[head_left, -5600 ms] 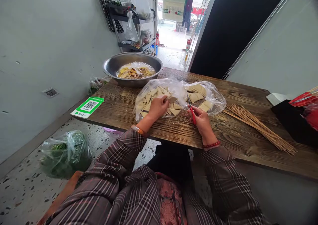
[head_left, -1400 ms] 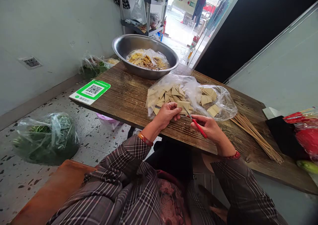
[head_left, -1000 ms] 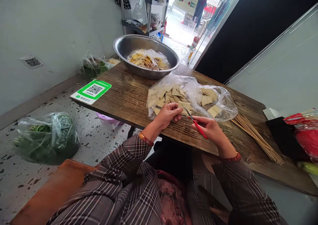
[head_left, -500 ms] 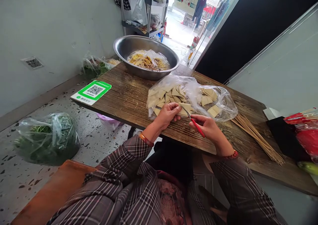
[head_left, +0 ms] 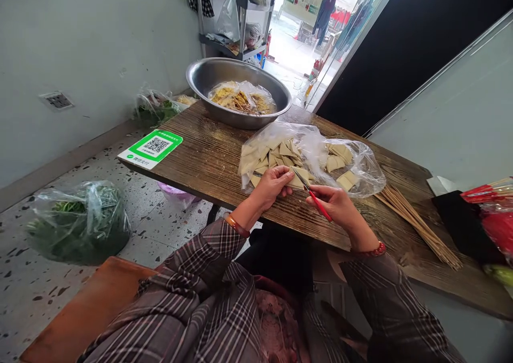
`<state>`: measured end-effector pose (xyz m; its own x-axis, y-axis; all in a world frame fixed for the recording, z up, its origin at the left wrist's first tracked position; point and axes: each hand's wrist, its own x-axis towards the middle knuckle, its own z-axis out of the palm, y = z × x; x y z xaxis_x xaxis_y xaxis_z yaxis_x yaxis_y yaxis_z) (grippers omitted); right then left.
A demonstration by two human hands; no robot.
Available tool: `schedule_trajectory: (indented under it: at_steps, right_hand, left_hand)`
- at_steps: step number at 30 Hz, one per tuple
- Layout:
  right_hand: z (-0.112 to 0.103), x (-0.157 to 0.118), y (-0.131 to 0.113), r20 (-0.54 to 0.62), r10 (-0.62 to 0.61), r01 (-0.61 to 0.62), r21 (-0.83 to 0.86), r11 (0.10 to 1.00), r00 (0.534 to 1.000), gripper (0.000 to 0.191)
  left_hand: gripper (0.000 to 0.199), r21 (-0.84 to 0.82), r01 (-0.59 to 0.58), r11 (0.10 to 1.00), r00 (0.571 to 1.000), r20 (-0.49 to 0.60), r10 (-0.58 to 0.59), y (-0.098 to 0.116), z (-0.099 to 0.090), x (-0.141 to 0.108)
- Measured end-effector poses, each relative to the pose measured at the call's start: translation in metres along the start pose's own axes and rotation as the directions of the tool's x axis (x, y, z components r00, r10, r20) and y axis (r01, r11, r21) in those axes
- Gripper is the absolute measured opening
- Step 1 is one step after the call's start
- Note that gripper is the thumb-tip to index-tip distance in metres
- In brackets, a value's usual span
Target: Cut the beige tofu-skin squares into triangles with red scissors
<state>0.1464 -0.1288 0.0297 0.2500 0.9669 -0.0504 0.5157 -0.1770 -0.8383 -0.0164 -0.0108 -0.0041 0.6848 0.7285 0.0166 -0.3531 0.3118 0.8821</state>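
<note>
My left hand [head_left: 274, 185] is closed, thumb and fingers pinching a flat beige piece of tofu sheet [head_left: 300, 178] by its left side. A thin dark tip shows just left of these fingers; I cannot make out what it belongs to. My right hand [head_left: 332, 205] is wrapped around red-handled scissors [head_left: 319, 202], whose dark blades reach up-left to the piece near my left fingertips. Right behind both hands, many similar pieces [head_left: 276, 153] lie heaped on a clear plastic bag [head_left: 315, 144], with a smaller group [head_left: 339, 157] to the right.
A large steel basin [head_left: 240, 118] holding bagged yellowish food stands at the back of the wooden table [head_left: 200, 154]. A bundle of bamboo skewers [head_left: 420, 226] lies to the right, near a black box [head_left: 460, 226]. A green QR card [head_left: 154, 148] sits at the left corner. Bagged greens [head_left: 80, 224] rest on the floor.
The whole view has shifted slightly, with things appearing a little further right. Both hands keep their grips, and the scissors stay at the tofu piece.
</note>
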Motion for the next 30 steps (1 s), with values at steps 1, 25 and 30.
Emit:
schedule_trajectory:
  at_steps: [1, 25, 30]
  right_hand:
    - [0.000, 0.001, 0.000, -0.002, -0.005, 0.005, -0.004, 1.000, 1.000, 0.062]
    - [0.008, 0.040, 0.025, -0.319, 0.024, 0.023, 0.144, 0.989, 0.948, 0.074]
    - [0.005, 0.030, 0.052, -0.491, 0.081, 0.052, 0.251, 0.967, 0.867, 0.074]
  left_hand:
    - [0.031, -0.002, -0.004, 1.000, 1.000, -0.003, 0.004, 0.000, 0.000, 0.000]
    - [0.021, -0.126, 0.000, 0.992, 0.984, -0.175, -0.022, -0.001, 0.000, 0.007]
    - [0.022, -0.104, -0.036, 0.994, 0.972, -0.235, 0.011, -0.001, 0.000, 0.006]
